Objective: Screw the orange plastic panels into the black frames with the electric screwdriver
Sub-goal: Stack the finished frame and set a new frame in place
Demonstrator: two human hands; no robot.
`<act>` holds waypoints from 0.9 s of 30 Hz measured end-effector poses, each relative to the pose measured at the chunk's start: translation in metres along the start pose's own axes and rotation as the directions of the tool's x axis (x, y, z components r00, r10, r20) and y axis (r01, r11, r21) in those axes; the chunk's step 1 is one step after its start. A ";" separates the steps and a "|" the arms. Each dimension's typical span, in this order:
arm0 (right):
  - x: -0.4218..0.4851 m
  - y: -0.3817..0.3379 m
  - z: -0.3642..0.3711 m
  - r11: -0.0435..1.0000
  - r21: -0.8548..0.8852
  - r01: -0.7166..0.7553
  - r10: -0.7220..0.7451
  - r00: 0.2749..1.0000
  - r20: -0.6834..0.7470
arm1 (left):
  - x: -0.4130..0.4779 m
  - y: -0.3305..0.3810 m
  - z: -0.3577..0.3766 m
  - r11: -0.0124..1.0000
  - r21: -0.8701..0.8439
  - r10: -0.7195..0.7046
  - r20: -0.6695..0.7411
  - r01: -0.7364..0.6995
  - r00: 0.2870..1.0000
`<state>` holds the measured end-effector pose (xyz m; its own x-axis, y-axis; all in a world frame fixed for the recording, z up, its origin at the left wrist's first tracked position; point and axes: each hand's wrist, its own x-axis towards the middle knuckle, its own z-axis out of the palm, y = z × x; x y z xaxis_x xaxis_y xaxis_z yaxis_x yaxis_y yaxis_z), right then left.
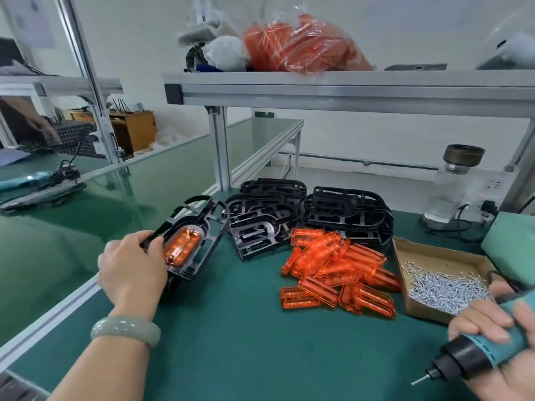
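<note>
We work at a green tabletop (246,342) under a metal shelf (347,94), with a white wall behind.
Stacked black frames (347,215) sit at the back, loose orange panels (338,270) are heaped in front, and a box of screws (421,311) is to their right. Our left hand (130,267) grips one frame (202,224) with a panel (179,247) seated in it, near the tabletop's left edge. Our right hand (492,328) is wrapped round the screwdriver (477,354), with a screw (418,381) on its tip.
</note>
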<state>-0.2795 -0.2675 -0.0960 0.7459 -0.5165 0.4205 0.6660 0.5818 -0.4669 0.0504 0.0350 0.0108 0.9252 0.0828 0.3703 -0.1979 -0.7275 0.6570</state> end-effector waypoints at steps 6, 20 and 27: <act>0.003 0.013 0.065 0.990 0.128 -0.052 0.044 0.997 0.060 | 0.010 -0.017 0.003 0.985 0.110 -0.133 0.030 0.129 0.991; -0.003 0.000 0.072 0.962 0.265 -0.069 0.042 0.993 0.108 | 0.009 -0.021 0.003 0.987 0.043 -0.157 0.095 0.153 0.983; -0.002 -0.001 0.076 0.949 0.305 -0.078 0.044 0.992 0.118 | -0.014 0.020 0.006 0.944 -0.272 0.159 -0.114 -0.185 0.981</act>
<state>-0.2824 -0.2196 -0.0374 0.7687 -0.4126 0.4887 0.5728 0.7841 -0.2391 0.0355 0.0153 0.0153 0.8389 0.0435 0.5426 -0.4459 -0.5168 0.7308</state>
